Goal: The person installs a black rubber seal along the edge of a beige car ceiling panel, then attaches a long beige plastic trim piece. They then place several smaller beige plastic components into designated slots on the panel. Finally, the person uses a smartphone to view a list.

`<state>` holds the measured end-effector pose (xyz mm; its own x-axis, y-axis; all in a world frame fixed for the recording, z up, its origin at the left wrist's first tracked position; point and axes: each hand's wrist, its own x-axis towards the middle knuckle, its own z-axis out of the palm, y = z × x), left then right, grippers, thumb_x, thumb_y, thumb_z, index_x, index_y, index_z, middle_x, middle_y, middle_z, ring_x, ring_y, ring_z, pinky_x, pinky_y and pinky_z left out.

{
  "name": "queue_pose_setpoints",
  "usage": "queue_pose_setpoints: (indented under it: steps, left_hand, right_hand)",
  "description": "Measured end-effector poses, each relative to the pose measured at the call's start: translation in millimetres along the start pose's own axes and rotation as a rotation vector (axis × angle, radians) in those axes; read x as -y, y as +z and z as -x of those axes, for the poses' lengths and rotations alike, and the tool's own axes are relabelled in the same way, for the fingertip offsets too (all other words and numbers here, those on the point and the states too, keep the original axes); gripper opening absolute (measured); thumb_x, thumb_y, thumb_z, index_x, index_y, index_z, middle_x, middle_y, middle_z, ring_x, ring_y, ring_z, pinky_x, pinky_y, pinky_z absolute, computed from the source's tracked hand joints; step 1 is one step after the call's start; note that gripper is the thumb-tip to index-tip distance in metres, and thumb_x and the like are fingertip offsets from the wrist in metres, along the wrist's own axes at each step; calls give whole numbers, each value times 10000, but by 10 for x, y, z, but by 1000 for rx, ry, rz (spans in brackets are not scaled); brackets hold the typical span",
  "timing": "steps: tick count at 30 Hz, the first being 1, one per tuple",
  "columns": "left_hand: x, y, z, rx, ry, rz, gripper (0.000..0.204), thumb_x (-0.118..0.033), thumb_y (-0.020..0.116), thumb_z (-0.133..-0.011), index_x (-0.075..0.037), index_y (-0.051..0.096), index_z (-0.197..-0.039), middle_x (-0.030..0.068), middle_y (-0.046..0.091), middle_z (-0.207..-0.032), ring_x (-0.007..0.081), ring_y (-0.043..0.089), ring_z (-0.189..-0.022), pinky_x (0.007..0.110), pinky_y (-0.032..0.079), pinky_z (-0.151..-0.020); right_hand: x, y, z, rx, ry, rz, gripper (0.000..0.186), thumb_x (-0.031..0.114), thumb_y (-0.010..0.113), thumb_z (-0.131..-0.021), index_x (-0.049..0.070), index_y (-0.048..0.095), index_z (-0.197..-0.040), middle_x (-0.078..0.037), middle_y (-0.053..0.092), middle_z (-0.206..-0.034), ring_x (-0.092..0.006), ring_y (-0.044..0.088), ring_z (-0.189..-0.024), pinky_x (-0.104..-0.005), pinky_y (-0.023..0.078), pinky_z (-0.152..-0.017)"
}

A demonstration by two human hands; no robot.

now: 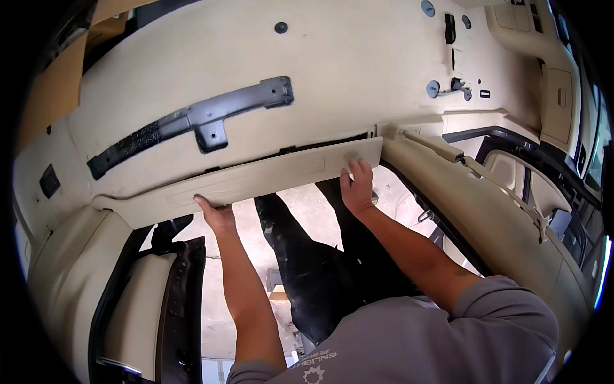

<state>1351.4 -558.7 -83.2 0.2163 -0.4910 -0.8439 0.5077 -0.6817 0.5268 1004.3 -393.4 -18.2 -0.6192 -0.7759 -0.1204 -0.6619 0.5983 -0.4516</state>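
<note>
A long beige door sill trim panel (pixel 268 181) lies along the sill of a vehicle's door opening, its far edge standing off the floor covering with a dark gap toward the right. My left hand (pixel 219 216) is closed on the panel's near edge left of its middle, thumb on the face and the other fingers mostly hidden beneath. Near the panel's right end, my right hand (pixel 358 187) grips the near edge, bent fingertips resting on the face. Past the panel spreads the beige floor covering (pixel 358 70), cut out around a black metal bracket (pixel 198 118).
An open door (pixel 144 307) stands at the left. On the right run a beige pillar trim (pixel 505 211) and a seat belt (pixel 502 179). Cardboard (pixel 54 93) sits at the upper left. My legs (pixel 294 249) are outside, on pale ground.
</note>
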Motion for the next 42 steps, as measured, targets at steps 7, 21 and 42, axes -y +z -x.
queue_pose_setpoints:
  steps: [7, 21, 42]
  left_hand:
    - [-143, -157, 29, 111, -17, -78, 969, -679, 670, -890, -130, 318, -1607, 90, 356, -1636, 303, 370, -1491, 531, 338, -1233]
    - [-568, -469, 85, 259, -242, -442, 555, -397, 772, -939, -74, 593, -1354, 113, 689, -1286, 279, 669, -1154, 421, 555, -979]
    - [-149, 1166, 510, 821, 960, -1757, 513, -171, 957, -677, -43, 692, -1099, 118, 607, -1076, 302, 562, -990, 422, 449, -858]
  right_hand:
    - [-743, -36, -9, -80, 1370, -1274, 604, 474, 549, -1076, 15, 479, -1463, -79, 505, -1444, -231, 515, -1216, -463, 454, -1110]
    - [-767, 636, 302, -98, 989, -1806, 737, 535, 721, -924, 140, 492, -1503, -44, 562, -1495, -282, 491, -1410, -500, 356, -1216]
    - [-846, 482, 619, -29, 991, -1941, 606, 464, 789, -891, 186, 627, -1404, -32, 634, -1438, -287, 541, -1380, -524, 364, -1201]
